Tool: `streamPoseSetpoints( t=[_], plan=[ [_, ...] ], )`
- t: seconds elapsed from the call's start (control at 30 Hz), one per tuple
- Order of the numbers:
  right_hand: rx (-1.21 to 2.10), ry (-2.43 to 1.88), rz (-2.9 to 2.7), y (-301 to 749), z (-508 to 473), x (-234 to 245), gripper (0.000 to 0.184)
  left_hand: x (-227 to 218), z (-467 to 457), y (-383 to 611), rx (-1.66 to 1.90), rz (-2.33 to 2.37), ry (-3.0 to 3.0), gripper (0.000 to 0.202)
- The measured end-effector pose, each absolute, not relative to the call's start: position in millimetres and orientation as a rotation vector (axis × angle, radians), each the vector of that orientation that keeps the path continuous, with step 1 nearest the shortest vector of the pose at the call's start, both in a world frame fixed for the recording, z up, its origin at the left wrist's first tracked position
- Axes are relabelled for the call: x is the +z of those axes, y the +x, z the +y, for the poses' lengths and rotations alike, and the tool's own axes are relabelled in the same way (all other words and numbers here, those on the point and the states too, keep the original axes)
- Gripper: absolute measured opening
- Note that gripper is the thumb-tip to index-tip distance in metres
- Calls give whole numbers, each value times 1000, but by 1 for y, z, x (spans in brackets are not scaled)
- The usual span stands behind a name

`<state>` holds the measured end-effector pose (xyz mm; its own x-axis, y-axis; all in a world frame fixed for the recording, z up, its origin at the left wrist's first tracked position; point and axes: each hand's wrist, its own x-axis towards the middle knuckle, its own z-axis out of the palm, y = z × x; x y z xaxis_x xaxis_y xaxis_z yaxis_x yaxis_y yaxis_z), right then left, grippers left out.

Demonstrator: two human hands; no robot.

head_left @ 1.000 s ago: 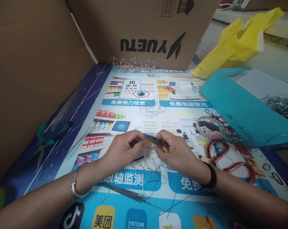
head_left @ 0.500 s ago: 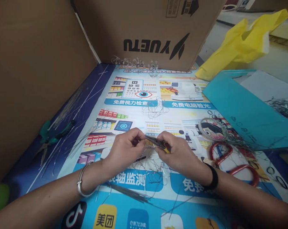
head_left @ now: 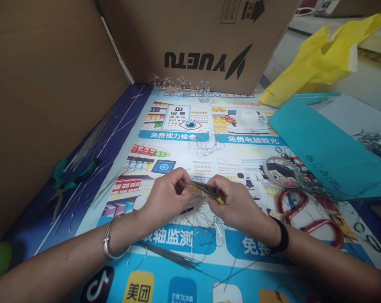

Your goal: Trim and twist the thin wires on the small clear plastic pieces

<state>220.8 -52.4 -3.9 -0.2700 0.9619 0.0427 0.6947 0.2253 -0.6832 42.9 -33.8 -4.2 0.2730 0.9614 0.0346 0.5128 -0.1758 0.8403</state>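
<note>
My right hand (head_left: 230, 200) is closed around pliers with yellow-and-black handles (head_left: 209, 191), their narrow jaws pointing left toward my other hand. My left hand (head_left: 170, 191) pinches, thumb against forefinger, at the tip of the jaws; thin wire seems to be between the fingers, though its end is too small to make out. Below and between both hands hangs a tangled shape of thin bent wire (head_left: 198, 223), partly hidden by my fingers. Farther up the poster lies another bent-wire shape (head_left: 206, 142), untouched.
Teal-handled pliers (head_left: 64, 181) and loose wires lie left. A bundle of straight wires (head_left: 171, 256) is near the front. Red-handled scissors (head_left: 293, 202), a tape roll (head_left: 280, 171) and a blue box (head_left: 329, 155) with wire are right. Cardboard walls (head_left: 193, 38) stand behind and left.
The pliers' jaws have shifted and turned slightly at the left fingertips. Both hands keep nearly the same place and grip.
</note>
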Motion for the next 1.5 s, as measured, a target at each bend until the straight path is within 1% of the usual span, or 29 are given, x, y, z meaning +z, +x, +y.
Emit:
streamPoseSetpoints(
  t=[0.2, 0.4, 0.53, 0.67, 0.83, 1.5],
  plan=[
    [773, -1533, -2043, 221, -51, -4, 9, -2, -36, 42, 870, 1345, 1895, 16],
    [821, -1540, -2008, 221, -51, -3, 10, 1, -40, 42, 950, 1251, 1944, 13],
    [851, -1519, -1995, 222, -52, -3, 12, 3, -40, 41, 933, 1168, 2002, 10],
    [878, -1486, -1982, 222, -53, -3, 14, 2, -38, 41, 869, 1122, 2049, 11],
    [859, -1481, -2002, 222, -54, -2, 15, 0, -39, 41, 819, 1158, 2041, 14],
    [848, -1478, -2015, 221, -52, -1, 14, -5, -39, 42, 769, 1135, 2015, 11]
  ],
)
